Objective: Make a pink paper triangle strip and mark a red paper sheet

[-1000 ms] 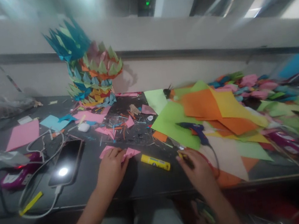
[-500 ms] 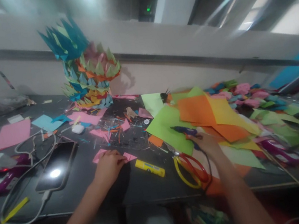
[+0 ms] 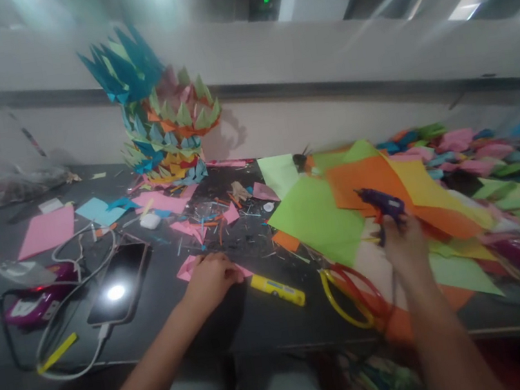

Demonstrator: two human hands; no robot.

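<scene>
My right hand [image 3: 404, 240] grips a dark purple hot glue gun [image 3: 385, 201] by its handle, above the coloured sheets, its nozzle pointing left. On the black table, my left hand [image 3: 210, 282] has its fingers curled down on a folded pink paper piece [image 3: 186, 269], whose ends stick out either side. A yellow glue stick [image 3: 278, 290] lies just right of that hand. Between the hands rest scissors with red and yellow handles [image 3: 330, 295], close to the table's front edge. Other folded pink pieces [image 3: 190, 229] lie beyond the left hand among paper scraps.
A tall construction of folded paper points [image 3: 164, 128] stands by the wall. On the left are a phone [image 3: 120, 282] with a white cable and a purple device [image 3: 37, 306]. Green sheets [image 3: 314, 216] and orange sheets [image 3: 360, 181] overlap on the right, before a colourful paper heap [image 3: 457, 142].
My right hand has lifted the glue gun up and to the right off the green sheet. The left hand stays on the pink paper. The view has shifted slightly.
</scene>
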